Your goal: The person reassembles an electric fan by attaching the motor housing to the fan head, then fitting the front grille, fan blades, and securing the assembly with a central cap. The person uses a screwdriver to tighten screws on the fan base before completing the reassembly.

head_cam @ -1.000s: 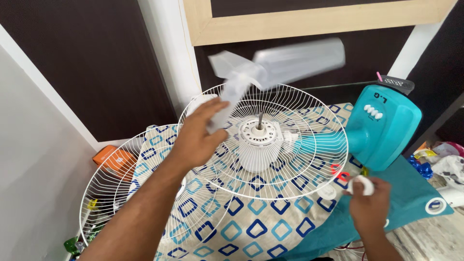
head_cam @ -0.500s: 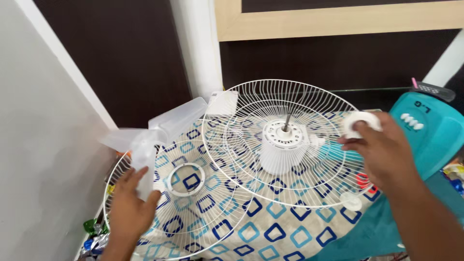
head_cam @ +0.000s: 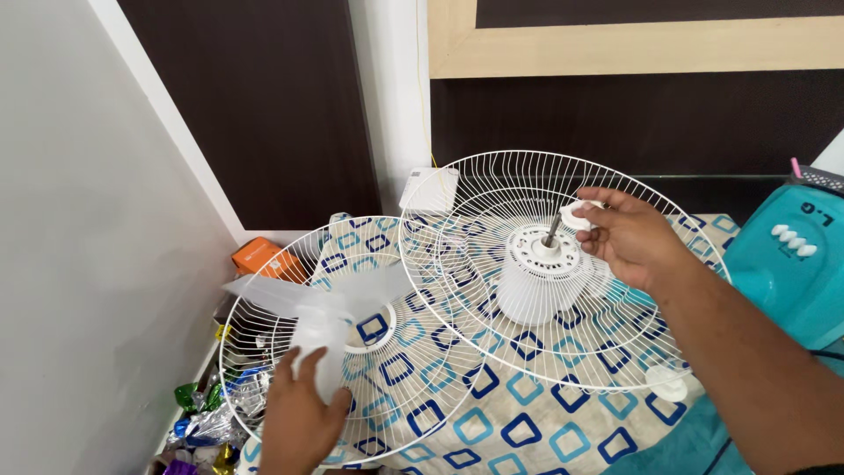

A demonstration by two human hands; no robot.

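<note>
1. Translucent white plastic fan blade (head_cam: 321,308) sits off its shaft, gripped in the curled left hand (head_cam: 299,422) above the loose white wire front guard (head_cam: 352,352).
2. Right hand (head_cam: 633,237) pinches a small white plastic nut (head_cam: 580,215) beside the bare metal shaft (head_cam: 551,230).
3. White wire rear guard (head_cam: 563,273) remains on the white motor housing (head_cam: 536,281), so disassembly looks partway done.
4. Blue-patterned cloth (head_cam: 501,422) lies beneath; the teal fan body (head_cam: 791,273) lies at right.

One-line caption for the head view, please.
Left hand holds a clear fan blade over the loose grille; right hand holds a white nut near the motor shaft.
</note>
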